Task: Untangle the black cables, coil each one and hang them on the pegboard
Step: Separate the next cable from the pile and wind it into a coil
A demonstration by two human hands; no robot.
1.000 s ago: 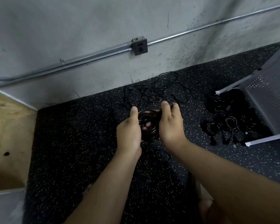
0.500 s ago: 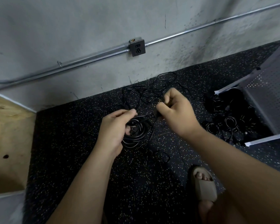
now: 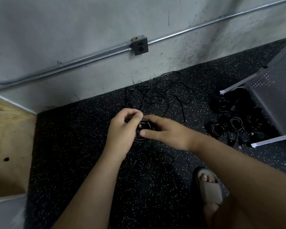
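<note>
My left hand (image 3: 122, 129) grips a small coil of black cable (image 3: 143, 128) above the speckled floor, fingers curled round its loops. My right hand (image 3: 165, 131) reaches in from the right and holds the same coil, thumb under it and fingers over the top. A loose tangle of black cables (image 3: 160, 93) lies on the floor just beyond, near the wall. Several coiled cables (image 3: 228, 123) sit in a heap to the right. The grey pegboard (image 3: 277, 96) leans low at the far right.
A concrete wall with a metal conduit (image 3: 92, 58) and an outlet box (image 3: 139, 46) runs behind. A plywood panel (image 3: 8, 142) lies at the left. My sandalled foot (image 3: 208, 185) stands at the lower right on the black rubber floor (image 3: 73, 146).
My right hand came back from pulling cable up and right and now closes over the coil in my left hand. The coil has gained a loop.
</note>
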